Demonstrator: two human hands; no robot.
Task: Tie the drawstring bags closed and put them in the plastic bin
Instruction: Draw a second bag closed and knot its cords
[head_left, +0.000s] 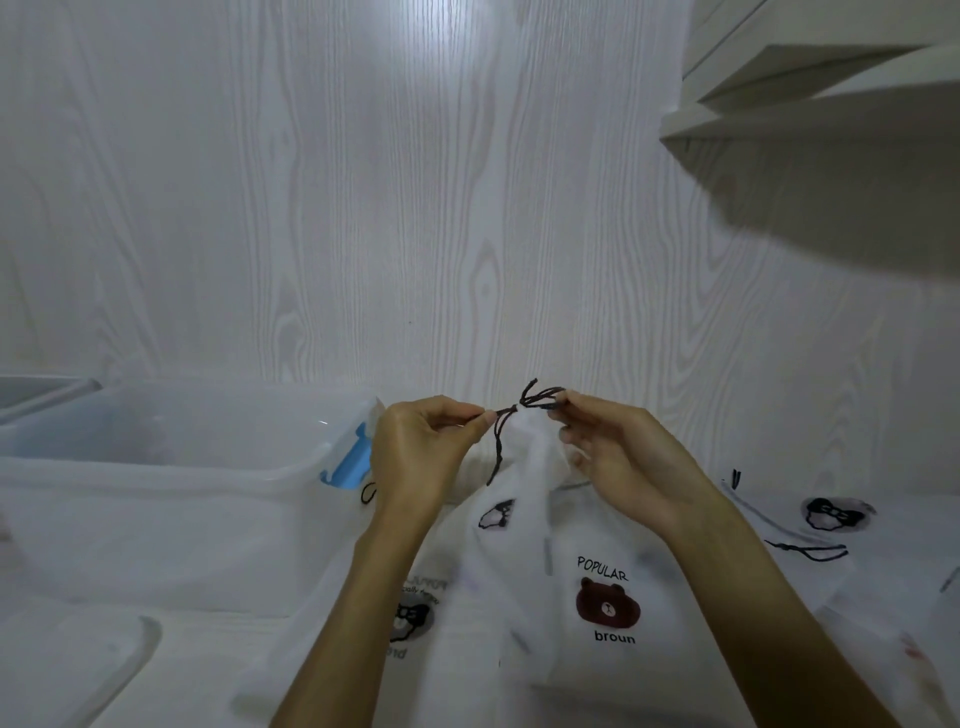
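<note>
A white translucent drawstring bag (524, 561) printed with a brown bear and the words "POPULAR" and "broun" stands gathered at its neck in the middle. Its dark drawstring (524, 405) forms a knot with loops at the top. My left hand (421, 452) pinches one strand of the drawstring on the left of the knot. My right hand (618, 452) pinches the loops on the right. The clear plastic bin (291, 467) with a blue latch (347, 464) sits to the left, just behind my left hand.
Another printed drawstring bag (831, 525) lies flat at the right with its dark cord loose. A clear lid (78, 670) lies at the lower left. White shelves (810, 88) jut out at the upper right. A white wood-grain wall stands behind.
</note>
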